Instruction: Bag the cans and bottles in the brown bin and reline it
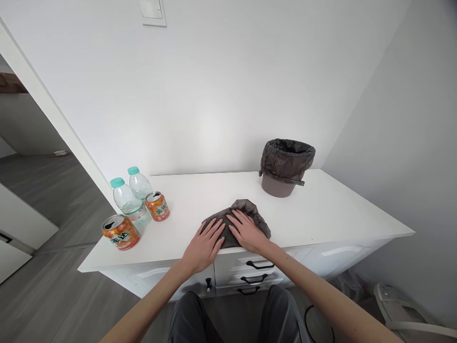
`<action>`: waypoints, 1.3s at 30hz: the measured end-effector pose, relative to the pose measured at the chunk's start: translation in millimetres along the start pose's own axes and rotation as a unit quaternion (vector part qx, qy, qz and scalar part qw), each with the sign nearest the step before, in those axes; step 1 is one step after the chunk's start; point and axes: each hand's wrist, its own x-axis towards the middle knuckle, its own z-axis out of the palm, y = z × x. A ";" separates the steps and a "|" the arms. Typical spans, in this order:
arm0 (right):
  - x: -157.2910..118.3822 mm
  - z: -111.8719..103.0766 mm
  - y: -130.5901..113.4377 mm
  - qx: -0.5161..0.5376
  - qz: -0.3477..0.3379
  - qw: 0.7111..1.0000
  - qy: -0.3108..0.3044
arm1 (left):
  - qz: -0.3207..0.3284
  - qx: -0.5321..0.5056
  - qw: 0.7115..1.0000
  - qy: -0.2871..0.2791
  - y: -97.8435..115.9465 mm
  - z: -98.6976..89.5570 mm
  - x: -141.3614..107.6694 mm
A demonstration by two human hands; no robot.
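Observation:
A crumpled dark plastic bag (246, 206) lies at the front middle of the white countertop (200, 190). My left hand (203, 245) rests on the bag's left part, palm down, fingers spread. On its right part my right hand (249, 232) lies flat with the fingers apart. Parts of the bag under both hands are hidden. Behind and to the right, a small brown bin (277, 186) stands upright, lined with a dark bag (285, 164) folded over its rim.
Two clear bottles with teal caps (125, 196) (139, 183) and two orange cans (121, 233) (157, 206) stand at the counter's left end. Drawers with black handles (254, 279) are below the front edge. A white wall (214, 85) rises behind.

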 end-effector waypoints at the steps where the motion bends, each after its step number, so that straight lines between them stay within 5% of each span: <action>1: -2.2 -1.5 0.7 -0.015 0.000 1.000 0.001 | 0.002 0.000 1.000 -0.001 0.0 -0.3 -0.3; 7: -17.8 -12.8 20.3 -0.128 0.055 0.983 0.117 | 0.004 -0.005 1.000 -0.014 3.5 -8.0 -1.4; 10: -22.3 -13.8 26.4 -0.109 0.092 0.984 0.111 | 0.002 -0.015 1.000 0.008 6.6 -13.5 -0.9; 17: -39.1 -7.7 27.9 -0.078 0.025 0.987 0.136 | -0.101 -0.065 0.988 0.095 10.9 -16.0 -1.8; 20: -53.7 -28.8 72.4 -0.061 0.009 0.992 0.106 | -0.131 -0.077 0.982 0.110 11.4 -13.5 -1.6; 24: -86.5 -85.8 165.1 -0.148 0.053 0.984 0.087 | -0.132 -0.077 0.981 0.117 12.3 -10.8 0.2; 28: -113.1 -121.3 206.0 -0.292 0.119 0.929 0.197 | -0.123 -0.067 0.982 0.128 12.8 -10.3 2.0; 31: -109.2 -106.8 186.6 -0.288 0.143 0.920 0.224 | -0.120 -0.060 0.983 0.123 12.6 -10.3 2.3; 35: -84.5 -65.8 156.0 -0.207 0.262 0.932 0.142 | -0.124 -0.057 0.985 0.110 12.5 -9.8 0.9; 39: -70.0 -47.4 167.6 -0.138 0.353 0.921 0.089 | -0.127 -0.053 0.985 0.106 13.4 -9.0 -1.4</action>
